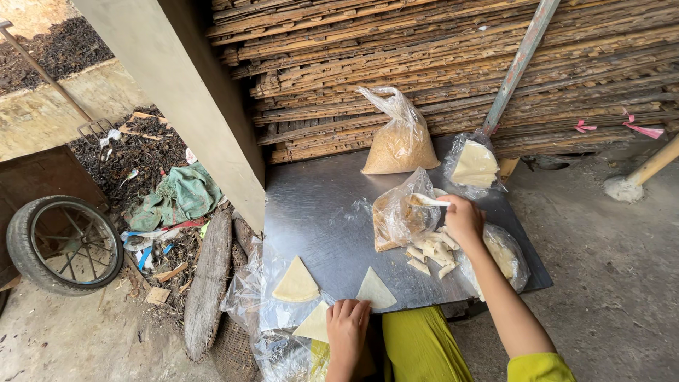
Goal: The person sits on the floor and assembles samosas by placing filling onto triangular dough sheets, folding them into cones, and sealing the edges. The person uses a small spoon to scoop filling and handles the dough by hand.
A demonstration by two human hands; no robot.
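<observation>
At the bottom centre of the frame, the left hand [346, 322] lies palm down with its fingers curled loosely at the near edge of the metal table [318, 212], its fingertips touching a thin, pale triangular wrapper [375, 290]; it grips nothing. A second flat triangle [296, 282] lies just to the left, and a third [315, 324] overlaps clear crinkled plastic [247, 297] that hangs off the table's lower-left corner.

To the right of centre, the right arm stretches up from the lower right, and the right hand [463, 218] pinches the handle of a white spoon [426, 201] whose bowl dips into an open clear bag of brownish filling [399, 216]. Just below that hand sits a small heap of folded pale pieces [431, 253], beside a bag of more wrappers [503, 255].

Farther up, a knotted bag of tan grains [401, 141] stands near a bag of wrappers [474, 164], before stacked rough wooden slats [438, 56]. At left, a spoked wheel [65, 244] rests on the dirt.
</observation>
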